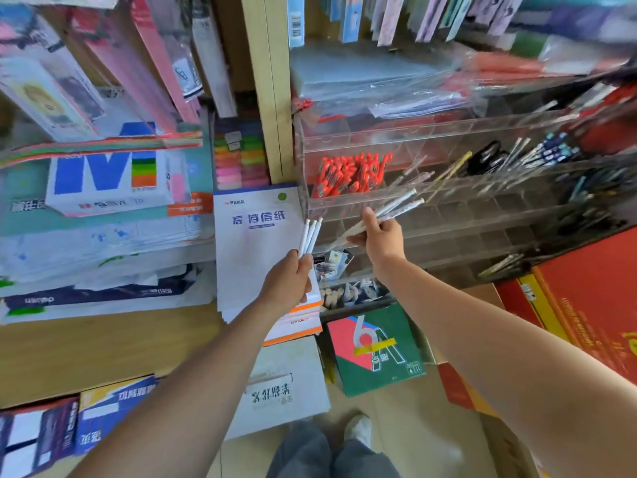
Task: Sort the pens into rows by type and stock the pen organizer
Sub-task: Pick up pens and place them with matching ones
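Both forearms reach toward the shelf. The left hand (287, 281) clasps three white pens (311, 234) upright over a paper pad (255, 215). The right hand (382, 238) grips a larger white bunch (396, 208) at the clear pen organizer (465, 215), below the red pens (351, 174). This looks like stocking: next, slot the bunch into one empty compartment.

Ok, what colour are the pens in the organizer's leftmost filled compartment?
Those pens are red-orange; the head view shows them best.
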The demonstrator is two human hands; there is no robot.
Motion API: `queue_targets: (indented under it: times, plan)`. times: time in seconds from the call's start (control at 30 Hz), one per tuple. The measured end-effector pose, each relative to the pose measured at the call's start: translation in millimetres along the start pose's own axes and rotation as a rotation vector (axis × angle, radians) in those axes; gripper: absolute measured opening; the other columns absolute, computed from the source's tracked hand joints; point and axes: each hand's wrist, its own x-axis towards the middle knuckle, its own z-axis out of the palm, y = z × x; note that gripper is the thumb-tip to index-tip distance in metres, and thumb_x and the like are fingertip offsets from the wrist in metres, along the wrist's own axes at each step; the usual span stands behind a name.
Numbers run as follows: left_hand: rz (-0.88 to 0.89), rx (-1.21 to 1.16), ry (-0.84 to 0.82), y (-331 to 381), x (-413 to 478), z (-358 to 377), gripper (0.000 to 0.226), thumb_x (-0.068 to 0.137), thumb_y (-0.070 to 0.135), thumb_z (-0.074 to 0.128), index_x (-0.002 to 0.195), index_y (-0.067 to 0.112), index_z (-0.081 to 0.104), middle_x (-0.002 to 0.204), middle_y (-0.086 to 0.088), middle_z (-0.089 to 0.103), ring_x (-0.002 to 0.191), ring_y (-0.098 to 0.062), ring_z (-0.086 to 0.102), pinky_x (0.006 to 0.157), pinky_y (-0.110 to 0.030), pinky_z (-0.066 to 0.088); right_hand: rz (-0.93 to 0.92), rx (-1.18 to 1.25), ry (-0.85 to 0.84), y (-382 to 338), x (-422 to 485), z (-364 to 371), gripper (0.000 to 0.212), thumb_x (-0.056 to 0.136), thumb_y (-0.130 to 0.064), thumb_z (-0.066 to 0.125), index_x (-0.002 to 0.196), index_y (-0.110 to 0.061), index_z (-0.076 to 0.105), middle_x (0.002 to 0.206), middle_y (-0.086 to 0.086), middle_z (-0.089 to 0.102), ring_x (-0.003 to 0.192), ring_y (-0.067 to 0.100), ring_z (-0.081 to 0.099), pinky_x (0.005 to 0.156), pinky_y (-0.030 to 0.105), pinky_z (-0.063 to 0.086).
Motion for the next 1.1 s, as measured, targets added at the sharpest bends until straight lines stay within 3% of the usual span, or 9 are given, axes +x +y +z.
queue_targets:
  times: [0.1, 0.27, 0.4, 0.53, 0.67, 0.87, 0.97, 1.1]
  plan:
    - [0.01, 0.01, -0.013, -8, 10, -5, 0.028, 0.103, 0.033, 0.033, 0.095, 0.009, 0.044, 0.069, -0.009, 0.057, 0.056, -0.024, 0.053, 0.055, -0.033, 0.044, -0.012, -0.015, 0.058, 6, 11, 14, 0.038, 0.097, -0.043, 0.049, 0.083, -0.007, 0.05, 0.063, 0.001, 0.07, 0.064, 0.016, 0.064, 0.055, 0.025, 0.042]
    - [0.002, -0.025, -0.019, -23, 25, -7, 0.027, 0.103, 0.033, 0.033, 0.093, 0.01, 0.044, 0.066, -0.007, 0.055, 0.056, -0.022, 0.051, 0.056, -0.033, 0.044, 0.004, -0.001, 0.118, 20, 29, 29, 0.035, 0.093, -0.042, 0.057, 0.085, -0.008, 0.054, 0.075, 0.003, 0.071, 0.078, 0.016, 0.071, 0.064, 0.027, 0.047]
    - [0.006, -0.046, -0.013, -31, 34, -8, 0.024, 0.103, 0.033, 0.033, 0.091, 0.014, 0.043, 0.064, -0.005, 0.055, 0.053, -0.019, 0.05, 0.052, -0.027, 0.041, 0.014, -0.094, 0.084, 31, 39, 40, 0.029, 0.091, -0.036, 0.063, 0.073, -0.013, 0.058, 0.073, 0.003, 0.069, 0.069, 0.013, 0.068, 0.065, 0.024, 0.049]
    - [0.017, -0.034, -0.009, -35, 37, -7, 0.024, 0.103, 0.032, 0.033, 0.09, 0.014, 0.042, 0.064, -0.004, 0.054, 0.052, -0.015, 0.049, 0.044, -0.018, 0.038, 0.006, -0.231, 0.044, 37, 45, 46, 0.027, 0.089, -0.031, 0.066, 0.079, -0.007, 0.07, 0.067, 0.001, 0.067, 0.057, 0.008, 0.06, 0.058, 0.023, 0.047]
    - [0.012, -0.051, -0.002, -36, 40, -7, 0.023, 0.103, 0.031, 0.034, 0.093, 0.012, 0.043, 0.066, -0.005, 0.056, 0.051, -0.013, 0.049, 0.041, -0.014, 0.037, 0.022, -0.324, 0.033, 43, 55, 49, 0.027, 0.087, -0.031, 0.068, 0.075, -0.006, 0.068, 0.07, 0.007, 0.068, 0.06, 0.015, 0.062, 0.063, 0.03, 0.052]
    - [0.013, -0.047, -0.016, -35, 42, -5, 0.026, 0.103, 0.033, 0.033, 0.092, 0.012, 0.044, 0.069, -0.007, 0.058, 0.058, -0.021, 0.052, 0.052, -0.028, 0.043, 0.083, -0.333, 0.009, 44, 62, 43, 0.021, 0.085, -0.022, 0.071, 0.07, -0.011, 0.061, 0.066, 0.005, 0.065, 0.052, 0.011, 0.058, 0.053, 0.023, 0.047]
    - [0.014, -0.029, -0.033, -34, 44, -3, 0.026, 0.103, 0.033, 0.032, 0.096, 0.011, 0.044, 0.069, -0.008, 0.059, 0.061, -0.026, 0.053, 0.058, -0.036, 0.045, 0.076, -0.291, -0.002, 45, 64, 40, 0.015, 0.084, -0.018, 0.072, 0.086, -0.01, 0.059, 0.072, 0.006, 0.066, 0.054, 0.012, 0.059, 0.058, 0.026, 0.054]
    - [0.0, -0.065, -0.059, -29, 45, 0, 0.022, 0.103, 0.032, 0.033, 0.096, 0.014, 0.043, 0.067, -0.005, 0.047, 0.061, -0.019, 0.045, 0.05, -0.03, 0.037, 0.092, -0.21, -0.026, 42, 63, 31, 0.039, 0.082, -0.01, 0.072, 0.113, -0.016, 0.048, 0.078, 0.002, 0.063, 0.065, 0.016, 0.062, 0.073, 0.035, 0.058]
